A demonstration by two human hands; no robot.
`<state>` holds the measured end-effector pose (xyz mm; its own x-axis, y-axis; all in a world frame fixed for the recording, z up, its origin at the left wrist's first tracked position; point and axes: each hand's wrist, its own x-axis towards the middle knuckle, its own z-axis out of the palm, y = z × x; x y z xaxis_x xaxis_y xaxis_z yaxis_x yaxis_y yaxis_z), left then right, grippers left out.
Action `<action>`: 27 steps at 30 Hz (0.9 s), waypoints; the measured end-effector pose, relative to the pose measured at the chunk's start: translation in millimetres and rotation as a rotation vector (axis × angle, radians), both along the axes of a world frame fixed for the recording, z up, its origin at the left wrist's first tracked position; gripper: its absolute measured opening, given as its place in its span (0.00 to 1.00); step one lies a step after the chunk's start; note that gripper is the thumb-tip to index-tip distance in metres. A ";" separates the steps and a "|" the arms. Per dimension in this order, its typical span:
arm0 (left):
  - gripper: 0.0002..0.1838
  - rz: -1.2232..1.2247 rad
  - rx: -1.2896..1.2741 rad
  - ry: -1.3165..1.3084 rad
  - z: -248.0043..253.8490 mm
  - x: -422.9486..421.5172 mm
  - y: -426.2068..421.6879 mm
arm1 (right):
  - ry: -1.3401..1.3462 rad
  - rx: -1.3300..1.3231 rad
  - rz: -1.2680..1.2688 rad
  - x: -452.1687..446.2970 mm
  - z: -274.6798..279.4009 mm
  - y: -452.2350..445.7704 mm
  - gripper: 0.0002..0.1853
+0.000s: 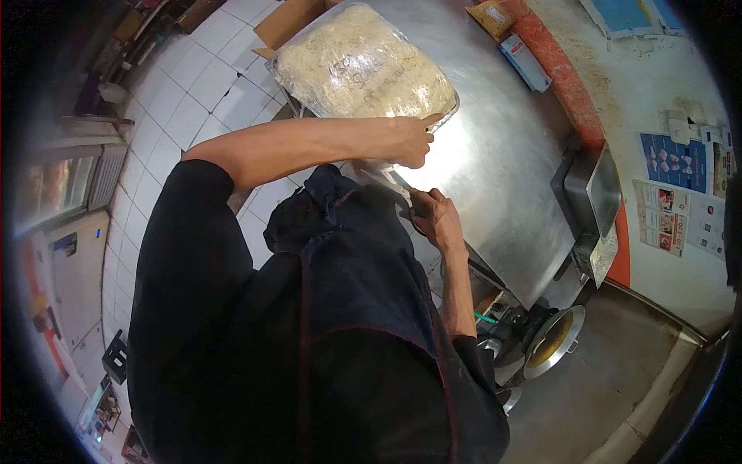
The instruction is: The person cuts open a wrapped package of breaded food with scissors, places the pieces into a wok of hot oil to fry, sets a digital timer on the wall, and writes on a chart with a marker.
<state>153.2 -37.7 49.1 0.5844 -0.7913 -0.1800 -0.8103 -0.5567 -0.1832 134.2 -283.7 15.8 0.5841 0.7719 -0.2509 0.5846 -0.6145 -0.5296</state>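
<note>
A large wrapped tray of pale, shredded-looking food [363, 66], with dark writing on its clear film, lies at the metal table's edge. My left hand [411, 141] is at its near corner, index finger stretched along the rim and the other fingers curled; what they grip is hidden. Below this hand, clear plastic [377, 167] hangs beside the table edge. My right hand [437, 219], lower and further right, is closed around a dark-handled tool [418, 213], perhaps scissors. The tool is partly hidden by my fingers.
The metal table [495, 155] extends to the right. Metal trays [599, 189] stand against the wall by a red ledge [553, 69]. A wide pan with yellowish liquid [553, 340] sits lower right. An open cardboard box [290, 23] is behind the wrapped tray.
</note>
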 end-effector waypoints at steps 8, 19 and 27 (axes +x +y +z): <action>0.04 0.012 0.028 0.097 4.8 6.7 -1.9 | -0.065 0.016 0.013 -3.8 -3.2 43.0 0.27; 0.04 0.077 0.013 0.183 42.4 15.6 11.0 | -0.174 -0.036 0.021 -9.7 -10.1 77.2 0.15; 0.08 0.289 -0.424 0.192 51.5 14.2 57.1 | 0.033 0.134 0.035 -42.9 10.9 105.7 0.30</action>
<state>167.4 19.4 100.6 0.7766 -0.6300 -0.0047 -0.6104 -0.7544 0.2414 91.2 -178.0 26.7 0.5494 0.8195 -0.1630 0.5856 -0.5168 -0.6245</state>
